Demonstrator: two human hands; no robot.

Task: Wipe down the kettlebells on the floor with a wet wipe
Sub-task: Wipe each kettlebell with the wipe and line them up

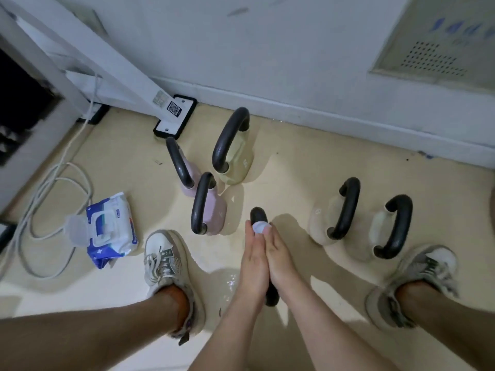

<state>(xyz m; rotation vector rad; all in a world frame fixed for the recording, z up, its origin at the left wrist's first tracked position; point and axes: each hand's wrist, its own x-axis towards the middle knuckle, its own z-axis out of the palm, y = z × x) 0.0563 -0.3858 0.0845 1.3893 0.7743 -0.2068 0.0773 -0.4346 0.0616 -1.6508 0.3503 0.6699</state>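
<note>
Between my feet stands a kettlebell whose black handle [258,214] shows beyond my fingertips; its body is hidden under my arms. My left hand [251,259] and my right hand [280,257] lie side by side along this handle. Their fingertips hold a small white wet wipe [260,227] against it. Two pink kettlebells [217,213] [190,184] and a pale green one [238,163] stand ahead to the left. Two cream kettlebells [318,222] [380,230] stand to the right.
A blue and white pack of wet wipes [112,228] lies on the floor at the left with its lid open. A coiled white cable [40,199] lies beyond it. My sneakers [163,258] [417,279] flank the kettlebell. A white machine leg with its foot plate [174,121] and the wall stand behind.
</note>
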